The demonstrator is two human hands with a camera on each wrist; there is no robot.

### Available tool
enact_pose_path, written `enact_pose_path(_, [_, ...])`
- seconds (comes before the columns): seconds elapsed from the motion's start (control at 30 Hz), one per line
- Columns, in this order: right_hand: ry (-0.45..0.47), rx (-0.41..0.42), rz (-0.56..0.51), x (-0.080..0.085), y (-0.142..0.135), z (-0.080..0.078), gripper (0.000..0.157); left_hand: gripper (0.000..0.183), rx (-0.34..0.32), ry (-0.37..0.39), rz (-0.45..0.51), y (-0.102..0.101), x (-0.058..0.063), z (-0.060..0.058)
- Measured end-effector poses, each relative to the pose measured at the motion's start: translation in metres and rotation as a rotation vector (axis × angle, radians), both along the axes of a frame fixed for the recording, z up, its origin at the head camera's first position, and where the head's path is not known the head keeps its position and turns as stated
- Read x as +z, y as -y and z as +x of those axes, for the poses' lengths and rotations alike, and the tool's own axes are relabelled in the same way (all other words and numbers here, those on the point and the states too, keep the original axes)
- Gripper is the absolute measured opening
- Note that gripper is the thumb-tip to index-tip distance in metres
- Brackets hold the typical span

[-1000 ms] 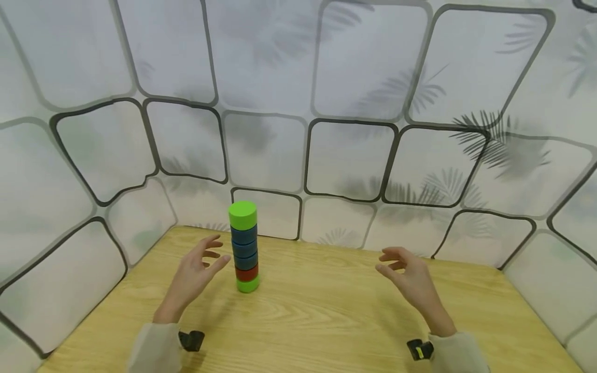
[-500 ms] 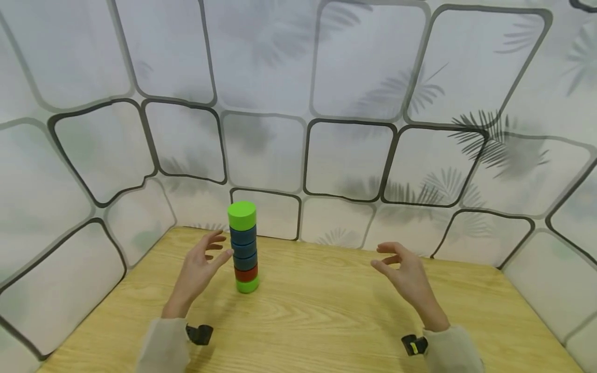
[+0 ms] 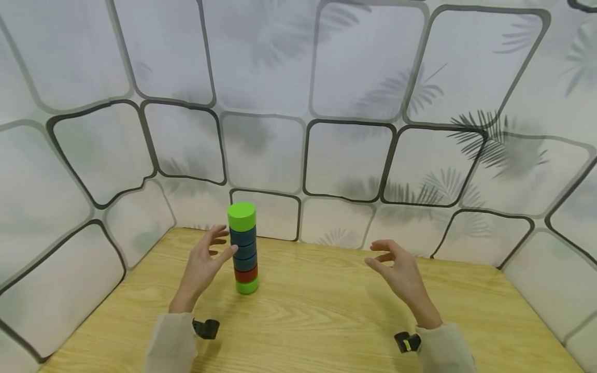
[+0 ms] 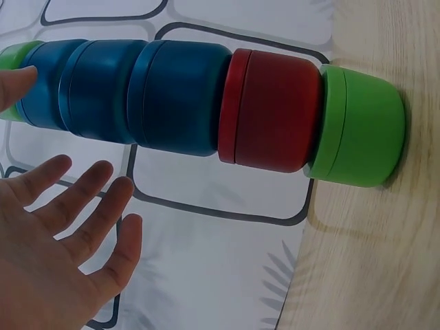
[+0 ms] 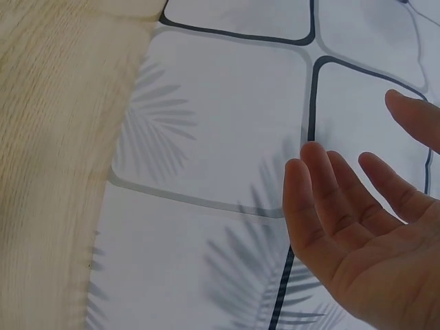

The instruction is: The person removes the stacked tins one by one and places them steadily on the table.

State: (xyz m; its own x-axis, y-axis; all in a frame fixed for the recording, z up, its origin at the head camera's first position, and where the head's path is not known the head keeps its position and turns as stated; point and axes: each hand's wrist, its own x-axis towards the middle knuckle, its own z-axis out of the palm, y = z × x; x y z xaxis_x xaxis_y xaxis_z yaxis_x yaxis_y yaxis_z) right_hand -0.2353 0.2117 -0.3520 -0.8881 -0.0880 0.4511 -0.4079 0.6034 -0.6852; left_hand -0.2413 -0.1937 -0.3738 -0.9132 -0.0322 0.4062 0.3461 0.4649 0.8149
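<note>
A tall stack of small round lidded tins (image 3: 244, 252) stands upright on the wooden table. From the bottom up it has a green tin (image 4: 364, 127), a red tin (image 4: 278, 110), three blue tins and a green one on top. My left hand (image 3: 203, 264) is beside the upper half of the stack, fingers spread and relaxed; its thumb overlaps a blue tin in the head view. Nothing is in that hand. Over the right part of the table hovers my right hand (image 3: 402, 269), its fingers loosely bent and holding nothing.
The wooden table (image 3: 298, 321) reaches back to a pale wall covering (image 3: 350, 160) with dark outlines and leaf prints, which also encloses the left and right sides. Each wrist carries a small black device, the left one (image 3: 207, 329) over the table.
My left hand has moved rightward and slightly up, closer to the stack. The right hand has drifted a little to the left and up. The stack has stayed in place.
</note>
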Motion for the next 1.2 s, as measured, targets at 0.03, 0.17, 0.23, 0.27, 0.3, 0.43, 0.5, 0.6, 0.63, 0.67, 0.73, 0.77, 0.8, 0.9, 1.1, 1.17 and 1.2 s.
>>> enact_pose_path(0.03, [0.001, 0.002, 0.000, 0.000, 0.001, 0.000, 0.031, 0.060, 0.001, -0.001, 0.000, 0.000, -0.001, 0.000])
enact_pose_path(0.17, [-0.007, 0.010, -0.005, 0.001, 0.004, -0.001, 0.030, 0.060, -0.010, -0.011, 0.013, -0.001, -0.001, -0.002])
enact_pose_path(0.23, [-0.008, 0.008, -0.020, 0.002, 0.007, 0.000, 0.030, 0.060, -0.021, -0.011, 0.023, -0.002, 0.000, -0.002])
enact_pose_path(0.27, [-0.007, 0.009, -0.031, 0.002, 0.008, 0.000, 0.029, 0.060, -0.028, -0.011, 0.026, -0.003, 0.000, -0.003])
enact_pose_path(0.3, [-0.006, 0.012, -0.039, 0.003, 0.010, 0.000, 0.029, 0.060, -0.032, -0.010, 0.029, -0.003, 0.000, -0.003])
enact_pose_path(0.43, [0.001, 0.040, -0.066, 0.003, 0.018, -0.002, 0.030, 0.059, -0.038, -0.016, 0.036, -0.003, 0.000, -0.003])
enact_pose_path(0.5, [-0.003, 0.055, -0.067, 0.002, 0.021, -0.004, 0.031, 0.059, -0.039, -0.026, 0.034, -0.003, -0.002, -0.005])
enact_pose_path(0.6, [-0.019, 0.068, -0.075, 0.000, 0.027, -0.007, 0.030, 0.060, -0.045, -0.025, 0.034, -0.004, -0.004, -0.007])
enact_pose_path(0.63, [-0.026, 0.072, -0.076, 0.000, 0.029, -0.007, 0.030, 0.060, -0.044, -0.024, 0.034, -0.005, -0.004, -0.007])
enact_pose_path(0.67, [-0.033, 0.073, -0.076, 0.000, 0.030, -0.008, 0.029, 0.060, -0.045, -0.020, 0.034, -0.006, -0.005, -0.008])
enact_pose_path(0.73, [-0.039, 0.083, -0.088, 0.000, 0.034, -0.008, 0.028, 0.061, -0.048, -0.012, 0.038, -0.007, -0.005, -0.008])
enact_pose_path(0.77, [-0.036, 0.088, -0.095, 0.000, 0.036, -0.008, 0.028, 0.061, -0.047, -0.010, 0.038, -0.007, -0.006, -0.008])
enact_pose_path(0.8, [-0.030, 0.093, -0.101, -0.001, 0.039, -0.008, 0.028, 0.060, -0.045, -0.008, 0.034, -0.007, -0.006, -0.008])
enact_pose_path(0.9, [0.000, 0.108, -0.111, -0.002, 0.044, -0.009, 0.028, 0.061, -0.040, -0.005, 0.026, -0.007, -0.007, -0.007])
enact_pose_path(1.1, [0.008, 0.113, -0.097, -0.001, 0.052, -0.012, 0.029, 0.063, -0.036, 0.003, 0.019, -0.012, -0.007, -0.009])
enact_pose_path(1.17, [0.000, 0.116, -0.090, 0.000, 0.054, -0.013, 0.029, 0.063, -0.034, 0.005, 0.023, -0.014, -0.007, -0.010])
enact_pose_path(1.2, [-0.002, 0.120, -0.086, 0.000, 0.056, -0.014, 0.029, 0.063, -0.032, 0.006, 0.022, -0.015, -0.007, -0.010])
